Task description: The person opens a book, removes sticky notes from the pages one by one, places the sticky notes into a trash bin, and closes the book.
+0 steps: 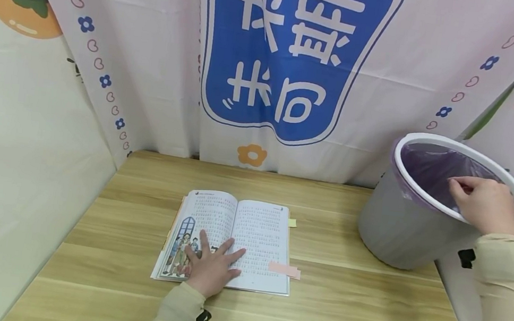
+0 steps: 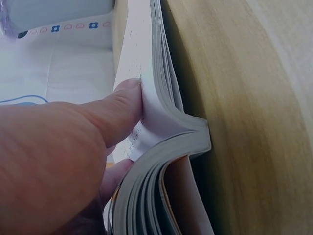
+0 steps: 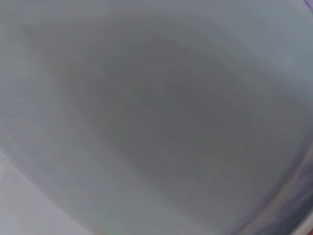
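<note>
Head view: the left hand (image 1: 210, 267) lies flat, fingers spread, pressing the open book (image 1: 232, 240) near the table's (image 1: 340, 310) front edge. The right hand (image 1: 485, 204) hovers over the bin (image 1: 403, 226) (right edge), fingers loosely curled; its grip cannot be told.

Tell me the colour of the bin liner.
Pale purple liner inside the grey bin; the head view shows it best.
</note>
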Demonstrator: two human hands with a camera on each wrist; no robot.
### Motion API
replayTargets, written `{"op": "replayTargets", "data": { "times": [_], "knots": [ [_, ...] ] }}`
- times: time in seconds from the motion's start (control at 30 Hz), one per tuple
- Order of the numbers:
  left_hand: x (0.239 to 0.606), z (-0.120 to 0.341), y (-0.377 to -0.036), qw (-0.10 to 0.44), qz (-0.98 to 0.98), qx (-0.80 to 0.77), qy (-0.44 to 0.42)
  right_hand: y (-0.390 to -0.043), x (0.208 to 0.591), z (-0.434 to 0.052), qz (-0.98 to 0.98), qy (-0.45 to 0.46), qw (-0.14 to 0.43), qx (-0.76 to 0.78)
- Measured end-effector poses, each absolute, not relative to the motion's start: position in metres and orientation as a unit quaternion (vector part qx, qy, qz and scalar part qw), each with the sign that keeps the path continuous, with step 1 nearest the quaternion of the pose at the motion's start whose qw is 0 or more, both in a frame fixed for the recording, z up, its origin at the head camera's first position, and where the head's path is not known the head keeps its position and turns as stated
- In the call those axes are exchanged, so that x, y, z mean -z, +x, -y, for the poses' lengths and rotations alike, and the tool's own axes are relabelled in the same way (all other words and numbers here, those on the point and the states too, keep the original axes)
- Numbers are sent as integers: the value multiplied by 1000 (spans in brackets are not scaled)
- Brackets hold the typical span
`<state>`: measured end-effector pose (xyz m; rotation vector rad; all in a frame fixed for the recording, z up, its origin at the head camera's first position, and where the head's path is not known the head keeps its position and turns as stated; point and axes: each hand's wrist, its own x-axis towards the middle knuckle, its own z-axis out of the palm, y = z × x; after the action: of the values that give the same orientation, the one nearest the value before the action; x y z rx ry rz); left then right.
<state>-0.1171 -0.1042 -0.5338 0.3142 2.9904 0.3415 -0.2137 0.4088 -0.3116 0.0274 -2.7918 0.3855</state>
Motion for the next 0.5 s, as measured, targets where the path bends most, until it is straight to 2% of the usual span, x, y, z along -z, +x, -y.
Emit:
{"op": "replayTargets", "data": {
  "times": [0.1,0.23,0.5],
  "knots": [
    [535,105,-117,58,-986,-113,104,-213,312,-407,977,9,169,-132],
    [535,105,-118,52,-986,-116,106,-210,311,-400,968,11,216,-124],
    [538,105,-119,50,-986,-122,103,-192,315,-352,890,119,412,-156]
  ]
}}
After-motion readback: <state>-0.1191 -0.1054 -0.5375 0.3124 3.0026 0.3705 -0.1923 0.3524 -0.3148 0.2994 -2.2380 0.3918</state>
